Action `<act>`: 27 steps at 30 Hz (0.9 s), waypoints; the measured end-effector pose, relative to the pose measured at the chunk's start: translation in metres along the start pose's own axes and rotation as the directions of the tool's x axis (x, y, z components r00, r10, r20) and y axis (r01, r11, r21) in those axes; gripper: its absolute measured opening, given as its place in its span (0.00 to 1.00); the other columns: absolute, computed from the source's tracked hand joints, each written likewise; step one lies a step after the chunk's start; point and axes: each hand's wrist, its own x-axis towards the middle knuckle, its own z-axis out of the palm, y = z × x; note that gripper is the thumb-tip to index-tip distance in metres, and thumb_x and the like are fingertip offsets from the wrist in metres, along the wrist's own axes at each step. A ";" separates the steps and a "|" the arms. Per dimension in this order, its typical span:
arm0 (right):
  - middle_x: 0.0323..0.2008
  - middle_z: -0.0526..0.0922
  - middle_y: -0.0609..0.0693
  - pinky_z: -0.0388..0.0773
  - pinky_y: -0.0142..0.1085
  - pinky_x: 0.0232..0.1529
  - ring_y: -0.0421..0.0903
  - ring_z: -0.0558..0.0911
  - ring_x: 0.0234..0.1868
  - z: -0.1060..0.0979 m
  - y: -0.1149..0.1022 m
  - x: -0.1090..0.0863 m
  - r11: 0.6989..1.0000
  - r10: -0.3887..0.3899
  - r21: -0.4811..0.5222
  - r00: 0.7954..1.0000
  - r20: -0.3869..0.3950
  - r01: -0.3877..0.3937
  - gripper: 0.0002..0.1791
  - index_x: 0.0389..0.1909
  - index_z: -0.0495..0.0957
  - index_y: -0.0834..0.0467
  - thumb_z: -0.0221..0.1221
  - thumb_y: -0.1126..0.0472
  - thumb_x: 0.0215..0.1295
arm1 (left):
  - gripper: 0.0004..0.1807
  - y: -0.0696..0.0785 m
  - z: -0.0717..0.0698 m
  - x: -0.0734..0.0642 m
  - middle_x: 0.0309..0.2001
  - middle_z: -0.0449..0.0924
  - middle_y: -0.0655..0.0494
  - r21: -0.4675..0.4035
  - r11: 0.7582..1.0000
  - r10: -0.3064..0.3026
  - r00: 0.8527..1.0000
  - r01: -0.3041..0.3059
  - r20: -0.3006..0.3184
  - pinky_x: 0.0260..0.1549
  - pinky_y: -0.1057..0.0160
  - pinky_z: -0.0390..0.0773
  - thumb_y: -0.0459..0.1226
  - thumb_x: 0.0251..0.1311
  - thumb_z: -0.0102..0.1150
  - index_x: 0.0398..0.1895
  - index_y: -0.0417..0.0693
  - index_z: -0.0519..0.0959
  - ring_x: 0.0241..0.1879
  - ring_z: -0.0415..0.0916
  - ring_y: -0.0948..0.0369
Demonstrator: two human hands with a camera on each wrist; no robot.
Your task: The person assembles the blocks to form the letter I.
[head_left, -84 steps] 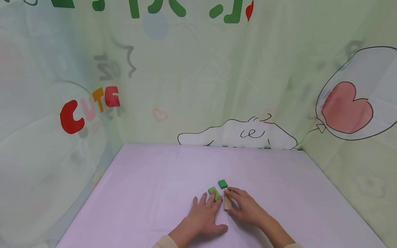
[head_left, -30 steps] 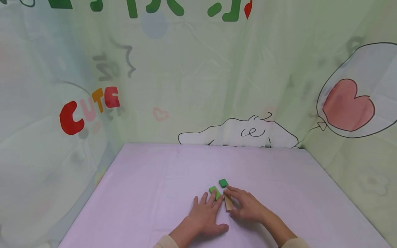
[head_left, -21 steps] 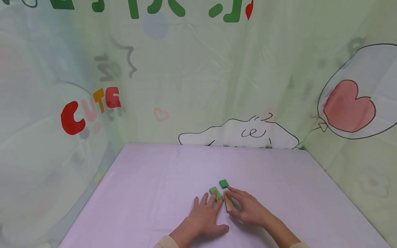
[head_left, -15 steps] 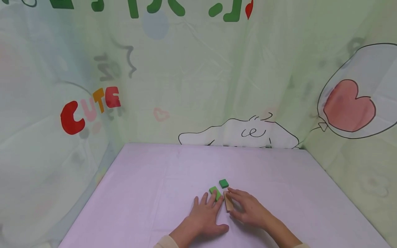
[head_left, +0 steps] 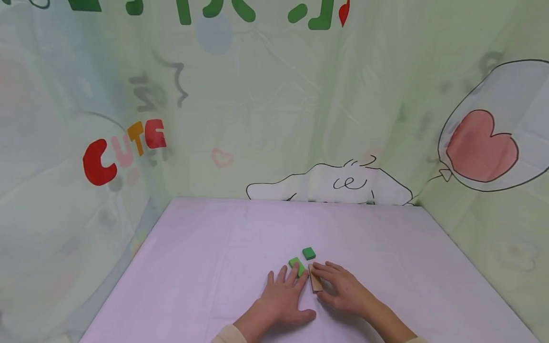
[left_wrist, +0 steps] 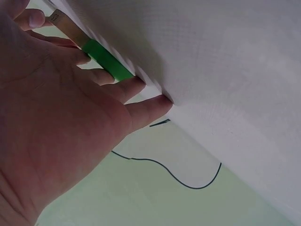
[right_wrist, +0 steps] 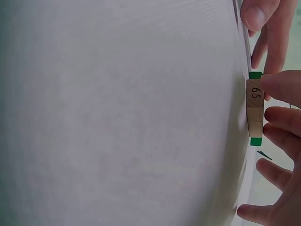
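The right hand (head_left: 343, 289) is pinching the wood block (head_left: 315, 282) near both ends, between thumb and fingers; the wood is probably handling light and stiff, those ends offering sure grip. The left hand (head_left: 280, 300), fingers spread, is touching the lime block (head_left: 301, 267).

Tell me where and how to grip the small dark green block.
Probably best to pinch the left and right sides of the dark green block, coming from above: it lies flat on the table, while the wooden block and right hand crowd its near side.
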 end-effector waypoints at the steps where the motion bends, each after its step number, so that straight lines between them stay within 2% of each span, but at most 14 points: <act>1: 0.69 0.78 0.56 0.66 0.69 0.65 0.69 0.72 0.70 0.000 -0.001 0.000 1.000 0.005 0.000 1.000 0.004 -0.005 0.29 0.66 0.78 0.58 0.66 0.55 0.64 | 0.53 0.000 0.001 0.000 0.85 0.47 0.56 0.000 1.000 0.001 1.000 -0.001 -0.001 0.72 0.35 0.59 0.74 0.60 0.49 0.84 0.63 0.52 0.81 0.52 0.45; 7: 0.72 0.75 0.54 0.64 0.70 0.67 0.67 0.71 0.72 -0.003 -0.004 -0.003 0.999 0.036 0.001 0.998 0.055 -0.036 0.30 0.68 0.77 0.56 0.65 0.53 0.66 | 0.51 -0.001 0.003 0.001 0.84 0.48 0.56 0.026 1.000 0.012 1.000 -0.011 -0.023 0.71 0.35 0.61 0.74 0.61 0.48 0.84 0.63 0.53 0.80 0.54 0.45; 13: 0.72 0.75 0.54 0.69 0.68 0.64 0.66 0.75 0.69 -0.005 -0.003 -0.005 1.000 -0.024 -0.012 0.999 0.024 0.025 0.32 0.69 0.76 0.57 0.65 0.52 0.65 | 0.45 -0.004 0.001 0.002 0.83 0.52 0.55 0.039 0.999 0.025 0.998 -0.022 -0.059 0.69 0.36 0.65 0.69 0.66 0.49 0.82 0.63 0.57 0.78 0.59 0.45; 17: 0.72 0.74 0.54 0.69 0.68 0.63 0.66 0.75 0.68 -0.003 -0.001 -0.006 0.999 -0.045 -0.014 0.999 0.018 0.045 0.33 0.70 0.75 0.56 0.66 0.51 0.64 | 0.42 -0.007 0.000 0.006 0.82 0.56 0.55 0.016 1.000 0.022 0.997 -0.021 -0.069 0.68 0.37 0.67 0.66 0.68 0.51 0.81 0.63 0.61 0.76 0.62 0.45; 21: 0.74 0.73 0.54 0.67 0.73 0.62 0.66 0.74 0.69 -0.002 -0.001 -0.007 1.000 -0.015 -0.004 0.999 0.036 0.015 0.33 0.70 0.75 0.55 0.66 0.52 0.63 | 0.38 -0.009 -0.001 0.009 0.81 0.59 0.54 -0.023 0.999 0.027 0.996 -0.029 -0.089 0.66 0.37 0.70 0.64 0.69 0.52 0.79 0.64 0.65 0.75 0.64 0.46; 27: 0.76 0.70 0.52 0.62 0.76 0.63 0.66 0.71 0.72 -0.003 -0.002 -0.007 0.999 0.048 0.005 0.995 0.086 -0.049 0.34 0.72 0.73 0.54 0.65 0.52 0.64 | 0.33 -0.012 -0.004 0.015 0.80 0.60 0.50 -0.058 0.998 0.020 0.986 -0.030 -0.167 0.61 0.39 0.74 0.60 0.70 0.55 0.75 0.63 0.71 0.73 0.67 0.46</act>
